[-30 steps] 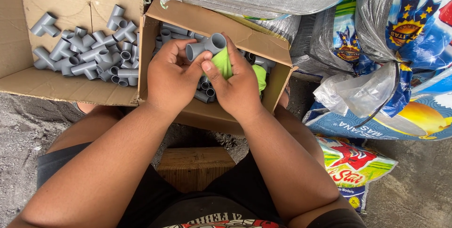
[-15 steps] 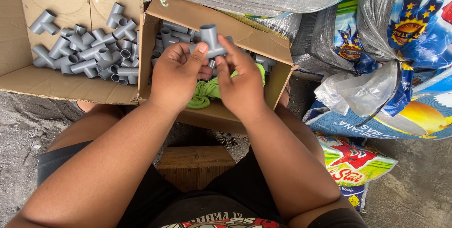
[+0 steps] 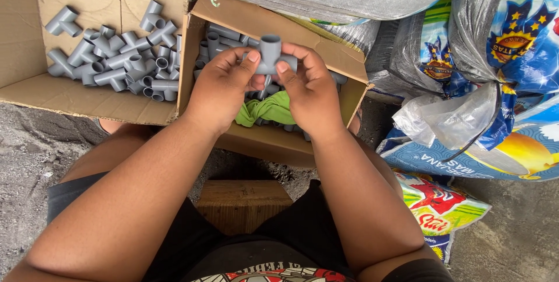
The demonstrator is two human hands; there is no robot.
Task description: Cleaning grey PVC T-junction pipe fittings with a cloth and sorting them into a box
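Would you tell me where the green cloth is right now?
In the head view, the green cloth lies in the right-hand cardboard box, just below both hands holding a grey pipe tee.

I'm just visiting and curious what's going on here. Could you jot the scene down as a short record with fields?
Left hand: left hand grips one end of a grey T-shaped pipe fitting
Right hand: right hand grips its other end
Below the hands: green cloth in a cardboard box holding more grey fittings
To the left: flattened cardboard with a heap of grey tee fittings
To the right: printed plastic sacks
Ground: grey, gritty
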